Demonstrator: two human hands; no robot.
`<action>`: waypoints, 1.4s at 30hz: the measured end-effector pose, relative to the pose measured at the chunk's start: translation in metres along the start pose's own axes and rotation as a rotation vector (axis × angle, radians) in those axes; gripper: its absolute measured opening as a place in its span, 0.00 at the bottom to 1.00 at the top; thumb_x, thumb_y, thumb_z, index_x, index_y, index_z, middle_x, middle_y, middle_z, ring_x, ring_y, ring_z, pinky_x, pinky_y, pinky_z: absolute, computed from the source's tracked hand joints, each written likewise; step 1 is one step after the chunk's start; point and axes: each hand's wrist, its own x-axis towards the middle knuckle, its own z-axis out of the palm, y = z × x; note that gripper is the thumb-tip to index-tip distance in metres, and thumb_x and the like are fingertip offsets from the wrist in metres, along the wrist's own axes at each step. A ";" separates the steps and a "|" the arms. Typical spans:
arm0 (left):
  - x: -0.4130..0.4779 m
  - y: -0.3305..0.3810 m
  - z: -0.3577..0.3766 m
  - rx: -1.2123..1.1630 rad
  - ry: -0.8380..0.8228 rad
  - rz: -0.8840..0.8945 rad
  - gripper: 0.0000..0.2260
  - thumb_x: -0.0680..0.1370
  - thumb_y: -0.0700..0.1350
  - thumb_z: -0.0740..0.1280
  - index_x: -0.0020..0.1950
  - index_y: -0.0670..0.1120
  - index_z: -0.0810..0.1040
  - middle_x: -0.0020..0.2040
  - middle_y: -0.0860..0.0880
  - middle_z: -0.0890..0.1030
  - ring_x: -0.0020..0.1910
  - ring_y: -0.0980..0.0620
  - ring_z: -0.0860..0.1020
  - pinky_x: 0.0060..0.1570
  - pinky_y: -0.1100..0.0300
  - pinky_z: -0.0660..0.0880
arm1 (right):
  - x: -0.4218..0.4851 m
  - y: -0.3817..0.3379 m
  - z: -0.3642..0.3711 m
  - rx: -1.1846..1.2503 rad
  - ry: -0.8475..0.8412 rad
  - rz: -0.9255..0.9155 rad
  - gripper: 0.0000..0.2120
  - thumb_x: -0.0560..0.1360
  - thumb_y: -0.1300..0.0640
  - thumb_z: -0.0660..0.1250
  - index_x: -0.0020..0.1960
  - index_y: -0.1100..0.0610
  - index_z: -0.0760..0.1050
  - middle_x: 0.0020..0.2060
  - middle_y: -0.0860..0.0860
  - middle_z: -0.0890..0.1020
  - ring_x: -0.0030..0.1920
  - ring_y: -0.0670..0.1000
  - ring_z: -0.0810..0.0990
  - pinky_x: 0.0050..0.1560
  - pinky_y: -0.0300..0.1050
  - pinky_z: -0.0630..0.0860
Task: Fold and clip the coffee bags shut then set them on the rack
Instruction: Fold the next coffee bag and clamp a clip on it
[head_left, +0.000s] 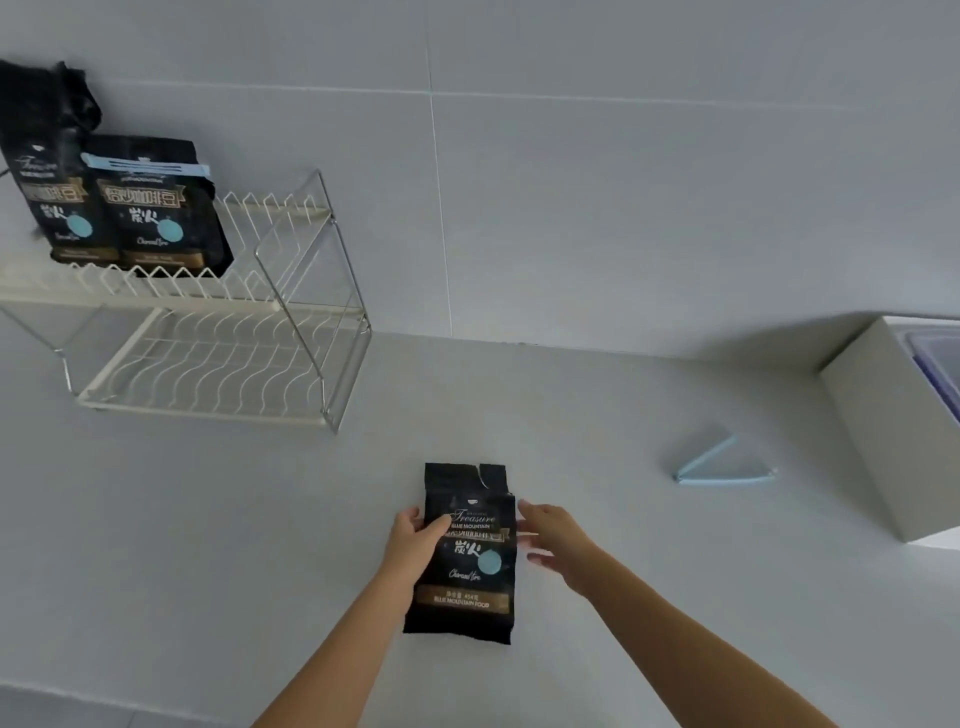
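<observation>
Left hand (415, 540) pinching the black coffee bag (464, 558) flat on the counter (208, 519), right hand (553, 538) spread loose beside its edge; best to crease the torn top squarely before fetching the blue clip (719, 462) lying well apart to the right.

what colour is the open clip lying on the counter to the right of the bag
Light blue. The clip lies open in a V on the pale counter, seen in the head view.
</observation>
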 end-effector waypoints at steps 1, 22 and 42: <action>-0.005 0.001 0.001 -0.016 -0.012 -0.004 0.18 0.76 0.47 0.66 0.63 0.40 0.72 0.55 0.44 0.80 0.48 0.48 0.80 0.41 0.57 0.76 | -0.001 0.001 0.000 0.034 -0.014 0.019 0.17 0.77 0.44 0.62 0.52 0.58 0.76 0.49 0.54 0.81 0.47 0.51 0.77 0.50 0.46 0.73; -0.026 0.045 -0.011 0.285 -0.223 0.899 0.15 0.73 0.36 0.64 0.43 0.56 0.82 0.39 0.55 0.84 0.41 0.57 0.81 0.38 0.70 0.73 | -0.051 -0.032 0.013 -0.291 0.367 -0.958 0.07 0.73 0.55 0.64 0.37 0.51 0.74 0.29 0.44 0.77 0.30 0.44 0.74 0.32 0.37 0.69; 0.002 0.029 -0.002 0.258 -0.098 0.853 0.23 0.75 0.42 0.68 0.66 0.60 0.68 0.52 0.56 0.78 0.52 0.58 0.78 0.48 0.70 0.75 | -0.030 -0.010 -0.004 -0.441 0.403 -0.936 0.22 0.68 0.57 0.75 0.58 0.40 0.76 0.68 0.36 0.61 0.66 0.37 0.64 0.56 0.24 0.68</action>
